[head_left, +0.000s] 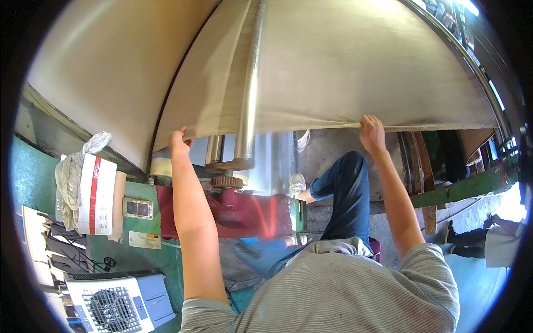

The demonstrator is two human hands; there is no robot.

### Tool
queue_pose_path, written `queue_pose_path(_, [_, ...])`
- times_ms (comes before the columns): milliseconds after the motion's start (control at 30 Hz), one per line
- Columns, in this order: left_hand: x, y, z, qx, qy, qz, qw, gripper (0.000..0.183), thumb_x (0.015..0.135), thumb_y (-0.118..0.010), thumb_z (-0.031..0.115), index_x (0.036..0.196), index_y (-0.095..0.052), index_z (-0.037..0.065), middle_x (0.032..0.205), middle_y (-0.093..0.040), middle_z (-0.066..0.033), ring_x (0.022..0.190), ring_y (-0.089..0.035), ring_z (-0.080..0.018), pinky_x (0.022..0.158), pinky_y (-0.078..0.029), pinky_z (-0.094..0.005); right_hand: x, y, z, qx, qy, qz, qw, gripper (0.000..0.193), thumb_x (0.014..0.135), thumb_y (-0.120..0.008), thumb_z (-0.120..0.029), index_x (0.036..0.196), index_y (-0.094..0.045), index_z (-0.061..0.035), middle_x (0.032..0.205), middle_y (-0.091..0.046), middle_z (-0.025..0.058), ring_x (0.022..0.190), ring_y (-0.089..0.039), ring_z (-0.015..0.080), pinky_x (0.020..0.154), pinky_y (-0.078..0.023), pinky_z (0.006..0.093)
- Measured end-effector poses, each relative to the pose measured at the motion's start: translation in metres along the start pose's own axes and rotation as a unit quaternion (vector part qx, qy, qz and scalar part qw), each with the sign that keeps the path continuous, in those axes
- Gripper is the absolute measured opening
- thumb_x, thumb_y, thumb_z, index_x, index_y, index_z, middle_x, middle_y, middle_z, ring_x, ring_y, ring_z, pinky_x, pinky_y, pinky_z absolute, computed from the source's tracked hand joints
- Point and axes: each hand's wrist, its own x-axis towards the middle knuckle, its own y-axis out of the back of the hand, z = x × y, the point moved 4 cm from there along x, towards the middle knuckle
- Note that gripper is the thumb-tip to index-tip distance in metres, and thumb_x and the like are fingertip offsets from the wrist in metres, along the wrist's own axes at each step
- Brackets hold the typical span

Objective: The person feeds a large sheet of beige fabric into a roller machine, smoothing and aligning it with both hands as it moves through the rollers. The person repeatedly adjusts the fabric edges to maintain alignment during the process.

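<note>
A wide beige sheet of cloth [366,66] spreads across the machine in front of me, its near edge running from left to right. My left hand [180,141] is closed at the left part of that edge, with the fingers bent around it. Farther right, my right hand [372,133] pinches the same edge, and the cloth is drawn into small folds there. Between my hands, a shiny metal roller [251,94] slants up over the cloth. Below its near end sits a brown toothed gear [226,182].
A dark red machine part [233,215] lies beneath my left forearm. On the green frame at left stand a white and red box [97,194] and a crumpled rag [70,183]. A fan unit [111,308] is at lower left. Another person [472,241] is at far right.
</note>
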Motion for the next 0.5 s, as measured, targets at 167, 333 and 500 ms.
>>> queue_pose_path(167, [-0.017,0.004,0.005,-0.048,-0.019,0.051,0.997,0.026,0.081,-0.042,0.008,0.09,-0.066,0.011,0.096,-0.059,-0.0081,0.072,-0.055,-0.024,0.051,-0.044,-0.0339,-0.002,-0.015,-0.031,0.035,-0.002,0.009,0.999,0.004,0.07,-0.049,-0.004,0.071,-0.052,-0.004,0.074,-0.058,0.0133,0.077,-0.055,0.0313,0.069,-0.042,0.0403])
queue_pose_path(333, [-0.016,0.01,0.007,-0.056,-0.01,0.087,0.995,0.026,0.081,-0.041,0.006,0.089,-0.066,0.01,0.097,-0.061,-0.0072,0.073,-0.056,-0.0236,0.051,-0.044,-0.0335,-0.002,-0.029,-0.06,0.061,0.016,-0.014,0.998,0.004,0.07,-0.049,-0.004,0.072,-0.052,-0.0041,0.075,-0.058,0.0147,0.077,-0.055,0.032,0.07,-0.042,0.0411])
queue_pose_path(500, [-0.004,0.0,-0.002,-0.055,-0.024,0.019,0.998,0.024,0.082,-0.042,0.007,0.088,-0.066,0.006,0.094,-0.063,-0.0095,0.069,-0.057,-0.0242,0.046,-0.043,-0.0317,0.001,-0.037,-0.089,0.076,0.031,-0.029,0.996,0.005,0.072,-0.047,-0.005,0.073,-0.051,-0.0039,0.074,-0.058,0.0151,0.077,-0.056,0.0324,0.07,-0.043,0.0419])
